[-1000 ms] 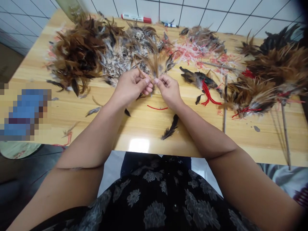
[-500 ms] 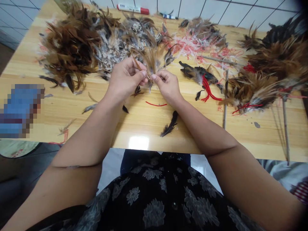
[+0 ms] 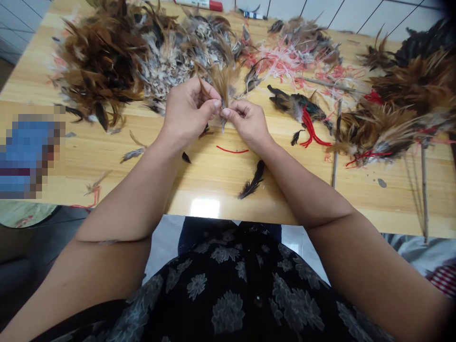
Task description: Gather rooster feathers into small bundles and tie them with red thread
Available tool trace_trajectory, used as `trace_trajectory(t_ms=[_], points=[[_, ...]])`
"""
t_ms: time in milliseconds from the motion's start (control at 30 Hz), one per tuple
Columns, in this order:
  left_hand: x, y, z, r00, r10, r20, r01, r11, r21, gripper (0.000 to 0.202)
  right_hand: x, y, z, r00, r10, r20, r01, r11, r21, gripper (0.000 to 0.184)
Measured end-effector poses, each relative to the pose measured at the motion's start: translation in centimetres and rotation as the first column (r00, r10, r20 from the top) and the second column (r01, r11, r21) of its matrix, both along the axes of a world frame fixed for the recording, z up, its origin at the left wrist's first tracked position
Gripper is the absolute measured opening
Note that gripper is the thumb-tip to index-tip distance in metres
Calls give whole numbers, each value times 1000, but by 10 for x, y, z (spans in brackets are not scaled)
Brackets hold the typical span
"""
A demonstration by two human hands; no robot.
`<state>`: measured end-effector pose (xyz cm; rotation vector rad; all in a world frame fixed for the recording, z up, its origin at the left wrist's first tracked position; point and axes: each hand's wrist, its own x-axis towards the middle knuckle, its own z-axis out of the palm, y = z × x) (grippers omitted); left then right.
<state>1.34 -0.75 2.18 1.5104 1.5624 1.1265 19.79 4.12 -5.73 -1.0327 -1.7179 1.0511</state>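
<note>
Close together over the table, my left hand [image 3: 190,111] and my right hand [image 3: 248,122] pinch a small bunch of brown feathers [image 3: 223,84]. The feather tips point away from me, and the pale quill ends stick out below my fingertips. My left thumb and forefinger press on the bunch; my right thumb and forefinger grip near its base. Fingers partly hide the quills. Just below lies a short red string [image 3: 232,150]. A black feather [image 3: 252,180] rests nearer the table's front edge.
A big heap of brown feathers [image 3: 99,66] lies at left, beside grey fluffy ones [image 3: 167,61]. Pink plastic strands [image 3: 276,59] are at the back. On the right are tied feather bundles [image 3: 377,128] and thin sticks [image 3: 423,190]. A red marker [image 3: 213,5] lies at the back.
My hands have come slightly closer together at the base of the feather bunch, the left shifting a little right. The whole view has tilted slightly; the things on the table lie as before.
</note>
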Motion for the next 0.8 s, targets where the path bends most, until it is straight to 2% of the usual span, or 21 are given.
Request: trace_trajectory(t_ms=[167, 267, 333, 500, 633, 733, 800], points=[[6, -2, 2, 1000, 5, 18, -6, 1000, 21, 39, 0, 0, 3, 1000, -5, 19, 5, 1000, -3, 64], [4, 0, 2, 999, -17, 39, 17, 1000, 4, 36, 0, 1, 3, 1000, -6, 29, 6, 1000, 8, 66], [-3, 4, -2, 999, -26, 45, 24, 999, 45, 34, 1, 3, 2, 1000, -9, 20, 9, 1000, 2, 67], [-22, 22, -24, 993, -65, -102, 78, 988, 131, 27, 8, 13, -5, 990, -91, -106, 83, 994, -76, 70], [-20, 29, -44, 964, -147, -221, 180, 974, 138, 22, 10, 22, -10, 971, -159, -178, 138, 982, -127, 72], [-14, 30, -50, 936, -205, -286, 247, 962, 119, 25, 9, 24, -13, 968, -168, -187, 149, 983, -108, 72], [-11, 30, -49, 940, -206, -274, 240, 966, 99, 25, 8, 25, -16, 971, -158, -179, 143, 986, -90, 72]])
